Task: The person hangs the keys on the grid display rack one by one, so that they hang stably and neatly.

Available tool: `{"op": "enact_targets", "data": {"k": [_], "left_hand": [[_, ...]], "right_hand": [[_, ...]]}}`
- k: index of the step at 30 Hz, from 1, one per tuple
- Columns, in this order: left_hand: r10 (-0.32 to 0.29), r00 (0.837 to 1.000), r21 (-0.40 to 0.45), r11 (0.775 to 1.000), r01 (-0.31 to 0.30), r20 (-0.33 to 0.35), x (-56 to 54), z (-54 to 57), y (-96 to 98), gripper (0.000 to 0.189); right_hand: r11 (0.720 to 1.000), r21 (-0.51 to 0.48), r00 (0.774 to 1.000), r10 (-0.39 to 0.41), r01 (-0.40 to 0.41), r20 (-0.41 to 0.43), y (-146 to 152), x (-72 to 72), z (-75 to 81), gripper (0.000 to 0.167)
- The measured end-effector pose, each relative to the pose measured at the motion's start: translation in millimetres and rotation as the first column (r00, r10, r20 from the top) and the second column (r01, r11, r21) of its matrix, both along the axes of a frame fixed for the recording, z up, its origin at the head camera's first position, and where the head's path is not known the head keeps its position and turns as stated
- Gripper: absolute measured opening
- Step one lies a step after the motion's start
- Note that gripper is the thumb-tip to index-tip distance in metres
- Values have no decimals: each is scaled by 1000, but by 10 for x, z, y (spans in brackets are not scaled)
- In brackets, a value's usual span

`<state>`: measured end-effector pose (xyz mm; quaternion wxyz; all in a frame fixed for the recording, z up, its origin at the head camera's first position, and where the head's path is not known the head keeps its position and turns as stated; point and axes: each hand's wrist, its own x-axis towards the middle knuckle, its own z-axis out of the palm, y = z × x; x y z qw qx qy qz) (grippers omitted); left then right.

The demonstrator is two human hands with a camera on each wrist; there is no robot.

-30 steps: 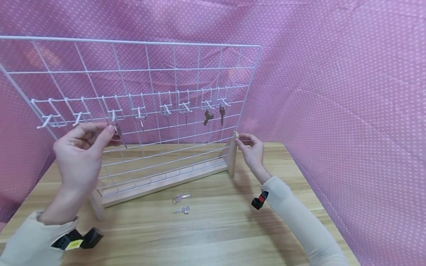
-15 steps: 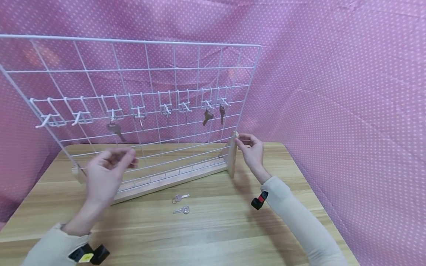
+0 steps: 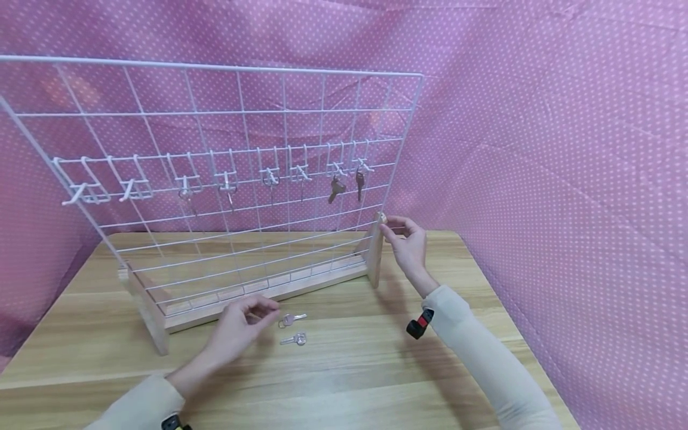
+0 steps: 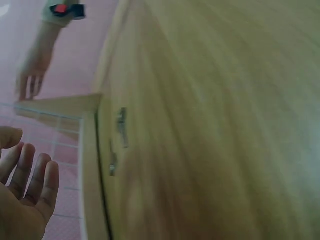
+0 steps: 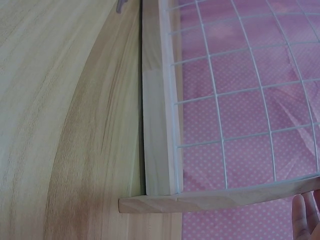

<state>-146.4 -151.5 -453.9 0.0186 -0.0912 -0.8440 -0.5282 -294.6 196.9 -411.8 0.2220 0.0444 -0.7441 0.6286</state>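
Head; keys point(image 3: 289, 320) just beside left hand point(image 3: 238, 328)

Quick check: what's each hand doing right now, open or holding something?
Left hand: open, fingers relaxed, empty, beside a loose key.
Right hand: closed, holding the wooden stand at its right end.

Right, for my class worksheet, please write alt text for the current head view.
A person's left hand hovers beside two loose keys on a wooden table, while the right hand grips the end of a wooden stand holding a white wire grid. Six hooks carry hanging keys; the two leftmost are bare.
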Motion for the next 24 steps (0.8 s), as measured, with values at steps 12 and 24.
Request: {"op": "enact_targets", "data": {"k": [12,24], "left_hand": [[-222,970,-217,956,196,-101,-35,-472,140,15],[-339,933,-403,876,265,-123,-135,-548,228,15]], "right_hand": [[1000,26,1000,6,-6,-9,20,5,5,27],[1000,19,999,15,-14,-29,9,2,5,27]]}}
